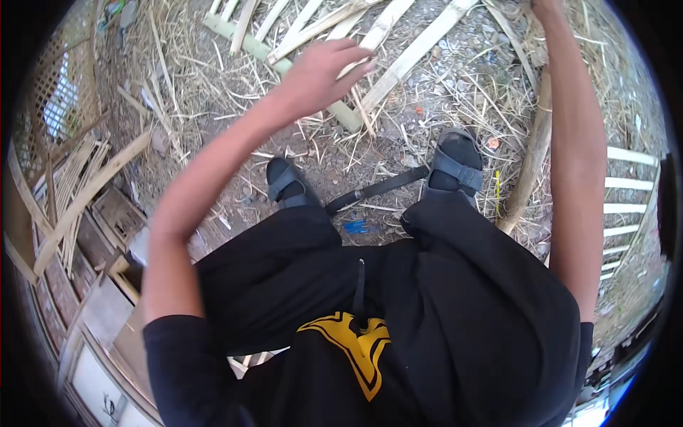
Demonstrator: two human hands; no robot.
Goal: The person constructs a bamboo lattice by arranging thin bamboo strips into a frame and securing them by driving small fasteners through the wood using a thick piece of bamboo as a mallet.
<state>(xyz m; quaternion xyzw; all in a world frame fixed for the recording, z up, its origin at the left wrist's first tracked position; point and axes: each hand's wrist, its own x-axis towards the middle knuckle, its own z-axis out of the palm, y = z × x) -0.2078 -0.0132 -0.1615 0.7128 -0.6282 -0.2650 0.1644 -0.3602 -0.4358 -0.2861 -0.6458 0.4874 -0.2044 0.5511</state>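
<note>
My left hand [320,77] reaches over a row of pale bamboo slats [416,53], slightly blurred. Its fingers are stretched out and apart, with nothing plainly held between them. Below the hand, a greenish bamboo crosspiece [252,48] runs slantwise under the slats. At the top edge, my right hand [546,7] is mostly cut off, so its fingers and anything in them are hidden. A long, dark, narrow object [377,190] lies on the ground between my sandalled feet; its kind is unclear.
A thick wooden pole [530,156] lies beside my right foot. Further right is another row of pale slats [626,183]. Bundled strips [75,196] and boards [107,306] are piled at the left, near a woven lattice panel [60,89]. Dry straw litters the soil.
</note>
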